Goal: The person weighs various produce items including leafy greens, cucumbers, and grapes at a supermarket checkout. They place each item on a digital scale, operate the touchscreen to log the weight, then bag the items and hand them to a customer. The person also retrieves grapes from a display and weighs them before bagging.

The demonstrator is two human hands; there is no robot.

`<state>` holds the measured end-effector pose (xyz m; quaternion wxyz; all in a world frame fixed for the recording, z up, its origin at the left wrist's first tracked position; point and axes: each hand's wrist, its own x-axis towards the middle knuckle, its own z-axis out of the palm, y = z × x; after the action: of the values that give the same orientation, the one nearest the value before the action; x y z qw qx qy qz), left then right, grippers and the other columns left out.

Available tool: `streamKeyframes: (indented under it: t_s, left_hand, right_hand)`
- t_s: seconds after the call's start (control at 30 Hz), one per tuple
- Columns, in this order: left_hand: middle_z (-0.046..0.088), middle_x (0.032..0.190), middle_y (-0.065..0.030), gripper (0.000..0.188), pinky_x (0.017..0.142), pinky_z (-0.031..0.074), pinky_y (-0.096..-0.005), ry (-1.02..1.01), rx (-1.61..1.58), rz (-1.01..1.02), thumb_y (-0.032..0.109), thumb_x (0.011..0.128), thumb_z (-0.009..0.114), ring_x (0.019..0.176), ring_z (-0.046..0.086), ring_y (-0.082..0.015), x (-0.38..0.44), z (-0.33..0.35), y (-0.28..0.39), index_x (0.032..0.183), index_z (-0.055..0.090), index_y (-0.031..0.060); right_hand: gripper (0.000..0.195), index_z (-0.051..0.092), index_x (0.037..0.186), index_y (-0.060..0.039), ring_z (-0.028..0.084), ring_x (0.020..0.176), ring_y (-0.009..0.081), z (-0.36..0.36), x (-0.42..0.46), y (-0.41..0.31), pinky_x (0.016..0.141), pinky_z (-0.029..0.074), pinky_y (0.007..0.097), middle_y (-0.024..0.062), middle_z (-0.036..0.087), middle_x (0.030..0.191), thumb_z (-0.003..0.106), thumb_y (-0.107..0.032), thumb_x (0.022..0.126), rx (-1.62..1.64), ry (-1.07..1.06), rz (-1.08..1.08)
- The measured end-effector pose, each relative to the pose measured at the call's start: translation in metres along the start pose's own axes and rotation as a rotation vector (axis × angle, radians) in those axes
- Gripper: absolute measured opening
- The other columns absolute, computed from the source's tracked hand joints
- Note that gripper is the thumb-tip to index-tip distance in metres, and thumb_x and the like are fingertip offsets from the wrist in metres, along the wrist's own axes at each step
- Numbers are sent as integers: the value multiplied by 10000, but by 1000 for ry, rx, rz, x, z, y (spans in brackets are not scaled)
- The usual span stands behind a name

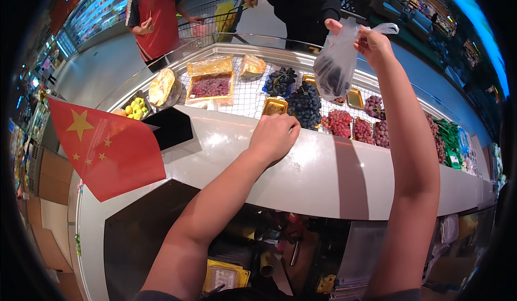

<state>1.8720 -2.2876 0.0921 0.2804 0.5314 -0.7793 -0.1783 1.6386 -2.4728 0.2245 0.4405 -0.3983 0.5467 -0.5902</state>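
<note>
My right hand (372,44) is raised over the far side of the display case, its fingers closed on the handles of a translucent plastic bag (334,68). Dark contents, perhaps grapes, show through the bottom of the bag. Across the case, a hand of the person in black (333,26) is close beside the bag's top; whether it touches the plastic I cannot tell. My left hand (276,133) rests on the pale counter (226,135) at its inner edge, fingers bent. Just beyond it are a gold tray (274,106) and dark grapes (305,105).
Red grapes (339,122), a boxed tray of grapes (210,86) and cut, wrapped fruit (162,86) fill parts of the case. A red flag with yellow stars (109,143) projects at left. Behind the glass stand a person in red (157,22) and a shopping cart (194,18).
</note>
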Motion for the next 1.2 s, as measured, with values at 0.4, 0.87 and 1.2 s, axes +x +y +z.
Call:
streamKeyframes:
  t_s: [0.4,0.87,1.2]
  left_hand:
    - [650,863,-65,178,852,392,-358,45,-33,8,200,873,553,873,577,-240,-1,0,-5,849,663,62]
    - [647,851,-64,188,853,390,-363,11,-19,10,205,875,534,881,576,-242,2,2,-4,873,666,71]
    - [659,864,-80,188,836,403,-379,26,-27,-24,198,865,541,878,584,-259,0,1,-9,857,673,66]
  right_hand:
    - [186,549,1004,53,591,699,216,55,68,81,607,593,301,136,555,899,584,-80,879,182,93,113]
    - [326,493,1178,50,621,817,223,65,23,63,679,566,297,160,576,1032,558,-113,902,70,-63,-50]
    - [435,543,1179,-72,544,1044,260,-54,-236,74,951,331,443,116,571,1160,625,-27,754,-869,-506,-1234]
